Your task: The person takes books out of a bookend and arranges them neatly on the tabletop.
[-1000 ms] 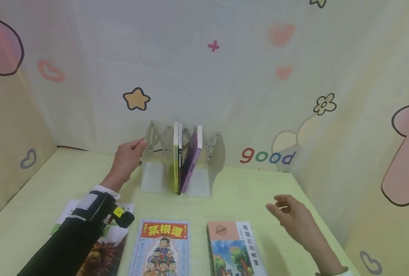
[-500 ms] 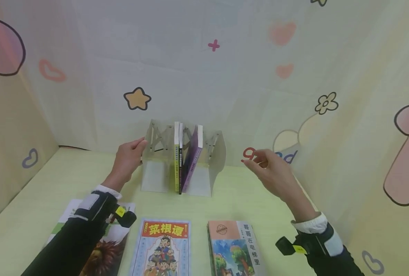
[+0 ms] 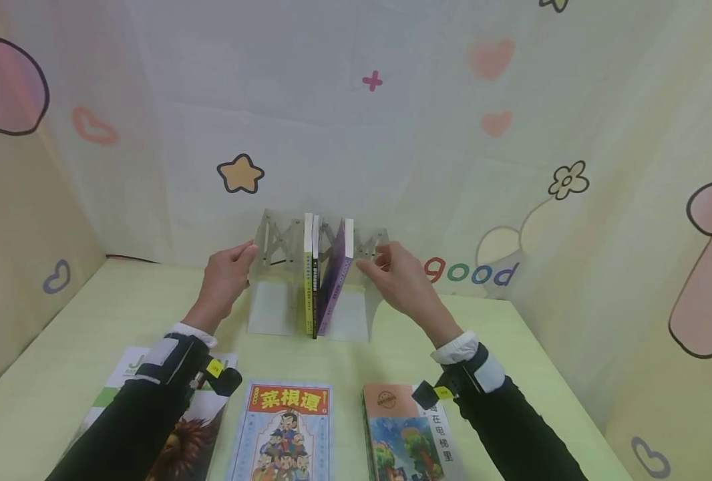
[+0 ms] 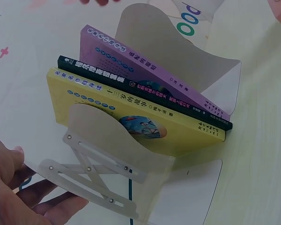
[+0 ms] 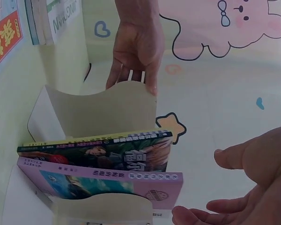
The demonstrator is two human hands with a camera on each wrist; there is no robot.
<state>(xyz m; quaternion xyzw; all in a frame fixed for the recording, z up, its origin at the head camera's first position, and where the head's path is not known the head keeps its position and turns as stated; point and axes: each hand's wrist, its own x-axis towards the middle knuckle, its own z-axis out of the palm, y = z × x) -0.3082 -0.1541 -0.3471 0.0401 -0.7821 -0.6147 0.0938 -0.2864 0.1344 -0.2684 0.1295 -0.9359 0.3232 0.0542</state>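
The expandable book rack (image 3: pixel 284 267) stands on the table (image 3: pixel 121 307) against the back wall and serves as the reference. The left hand (image 3: pixel 226 277) grips its left end plate, fingers curled around the edge; the right hand (image 3: pixel 395 274) is at its right end plate, fingers bent, though a closed grip cannot be confirmed. Hands at both ends steady the rack. Inside it, a yellow book (image 3: pixel 307 280), a black book (image 3: pixel 314 280) and a purple book (image 3: pixel 334 280) stand on edge, the purple one leaning. In front of the rack lies a flat book titled 菜根谭 (image 3: pixel 286 427). Right of the rack, the wall reads "good" (image 3: pixel 473 272).
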